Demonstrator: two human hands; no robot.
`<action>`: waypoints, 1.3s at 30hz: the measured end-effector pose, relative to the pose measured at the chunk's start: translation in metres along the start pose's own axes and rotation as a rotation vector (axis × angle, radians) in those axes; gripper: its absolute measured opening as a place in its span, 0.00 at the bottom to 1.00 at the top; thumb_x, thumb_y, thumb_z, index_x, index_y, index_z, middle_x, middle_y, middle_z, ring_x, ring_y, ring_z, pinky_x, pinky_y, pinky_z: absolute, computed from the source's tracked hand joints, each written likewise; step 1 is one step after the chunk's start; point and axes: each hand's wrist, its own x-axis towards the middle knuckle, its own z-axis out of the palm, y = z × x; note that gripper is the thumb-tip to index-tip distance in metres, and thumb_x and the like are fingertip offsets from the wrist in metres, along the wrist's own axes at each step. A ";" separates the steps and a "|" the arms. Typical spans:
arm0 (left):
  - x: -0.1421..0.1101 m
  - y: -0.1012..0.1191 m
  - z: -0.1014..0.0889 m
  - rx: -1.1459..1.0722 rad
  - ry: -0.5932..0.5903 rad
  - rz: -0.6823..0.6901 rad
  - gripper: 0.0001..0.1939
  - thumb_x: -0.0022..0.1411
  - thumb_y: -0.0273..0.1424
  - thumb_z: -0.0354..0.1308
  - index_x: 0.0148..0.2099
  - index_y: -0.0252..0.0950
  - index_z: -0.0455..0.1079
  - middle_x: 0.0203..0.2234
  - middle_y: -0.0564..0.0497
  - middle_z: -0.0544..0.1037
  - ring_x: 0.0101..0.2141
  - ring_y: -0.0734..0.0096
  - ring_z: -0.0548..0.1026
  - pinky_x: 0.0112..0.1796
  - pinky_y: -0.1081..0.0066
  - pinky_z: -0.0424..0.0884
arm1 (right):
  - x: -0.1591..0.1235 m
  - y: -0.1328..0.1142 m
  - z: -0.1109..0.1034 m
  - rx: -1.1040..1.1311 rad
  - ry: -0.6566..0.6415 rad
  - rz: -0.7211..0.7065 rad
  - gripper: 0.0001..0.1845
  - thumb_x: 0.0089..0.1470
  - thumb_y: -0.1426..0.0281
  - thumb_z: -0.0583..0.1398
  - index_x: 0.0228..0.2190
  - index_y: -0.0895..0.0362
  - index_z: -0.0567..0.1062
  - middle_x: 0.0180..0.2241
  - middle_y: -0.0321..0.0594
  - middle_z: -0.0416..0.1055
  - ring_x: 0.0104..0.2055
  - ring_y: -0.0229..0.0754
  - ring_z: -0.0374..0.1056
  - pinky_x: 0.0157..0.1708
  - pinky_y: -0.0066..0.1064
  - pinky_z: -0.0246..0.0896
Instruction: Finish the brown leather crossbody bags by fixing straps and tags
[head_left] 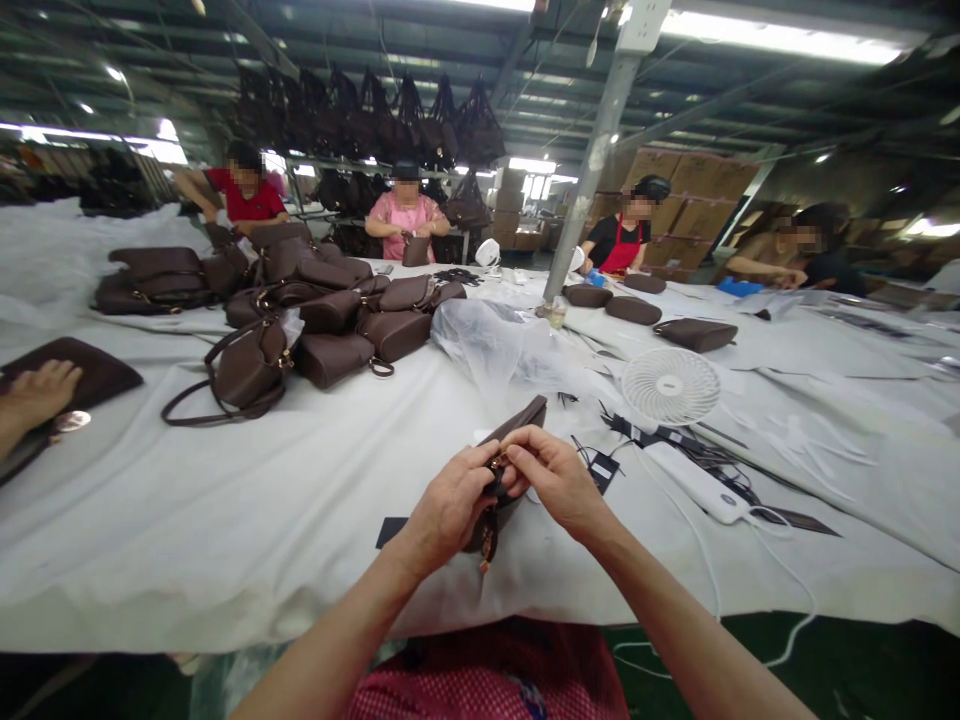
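I hold a small brown pouch (517, 422) on edge over the white-covered table (225, 520), close to the near edge. My left hand (448, 507) is closed around its lower end, where a gold zipper pull dangles. My right hand (553, 478) pinches the pouch's top edge at the gold hardware, fingers pressed together. Both hands touch each other over the pouch. A black card (391, 530) lies flat just left of my left hand.
A pile of brown handbags (330, 320) sits mid-left. A small white fan (671, 386), a white power strip (701, 488) and black tags lie to the right. A clear plastic bag (487, 345) lies behind the pouch. Another person's hand (34, 395) rests at left; several workers sit at the far side.
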 end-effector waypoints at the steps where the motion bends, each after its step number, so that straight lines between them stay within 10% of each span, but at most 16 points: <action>1: -0.002 -0.002 0.001 -0.014 0.022 0.007 0.22 0.65 0.23 0.50 0.60 0.37 0.57 0.59 0.40 0.65 0.59 0.59 0.64 0.57 0.53 0.64 | 0.000 0.001 0.002 0.018 0.020 -0.001 0.14 0.50 0.58 0.60 0.32 0.56 0.70 0.19 0.31 0.70 0.20 0.34 0.67 0.21 0.27 0.68; 5: -0.009 -0.005 0.005 -0.052 0.112 -0.048 0.30 0.64 0.24 0.53 0.65 0.38 0.50 0.58 0.39 0.66 0.58 0.60 0.65 0.56 0.54 0.66 | 0.001 0.000 0.005 0.050 0.059 0.007 0.15 0.47 0.58 0.62 0.31 0.57 0.70 0.19 0.32 0.70 0.21 0.34 0.68 0.21 0.27 0.69; 12: -0.013 -0.002 0.011 0.004 0.248 -0.073 0.11 0.62 0.25 0.56 0.48 0.38 0.68 0.53 0.42 0.67 0.53 0.60 0.68 0.51 0.56 0.70 | 0.001 0.002 0.005 0.002 0.060 -0.001 0.15 0.49 0.57 0.61 0.32 0.56 0.69 0.19 0.32 0.71 0.20 0.34 0.67 0.22 0.27 0.68; 24: -0.004 0.001 0.016 -0.298 0.274 -0.098 0.08 0.62 0.22 0.54 0.40 0.39 0.61 0.44 0.46 0.71 0.48 0.65 0.70 0.49 0.61 0.69 | -0.018 -0.013 0.014 -0.041 -0.007 0.015 0.11 0.52 0.60 0.59 0.30 0.55 0.68 0.18 0.31 0.70 0.20 0.35 0.68 0.24 0.28 0.68; 31: -0.011 -0.004 0.034 -0.494 0.316 -0.440 0.36 0.59 0.29 0.61 0.63 0.38 0.44 0.63 0.36 0.54 0.64 0.54 0.53 0.60 0.49 0.53 | -0.011 -0.008 0.021 -0.010 0.103 0.032 0.14 0.47 0.59 0.63 0.30 0.55 0.68 0.18 0.31 0.69 0.17 0.32 0.61 0.14 0.22 0.54; 39: -0.010 0.015 0.006 -0.389 0.089 -0.541 0.18 0.61 0.33 0.56 0.53 0.35 0.60 0.44 0.44 0.71 0.44 0.61 0.71 0.48 0.59 0.68 | -0.018 -0.017 0.027 -0.034 -0.006 0.035 0.12 0.49 0.60 0.61 0.30 0.55 0.69 0.17 0.31 0.70 0.15 0.31 0.59 0.16 0.23 0.53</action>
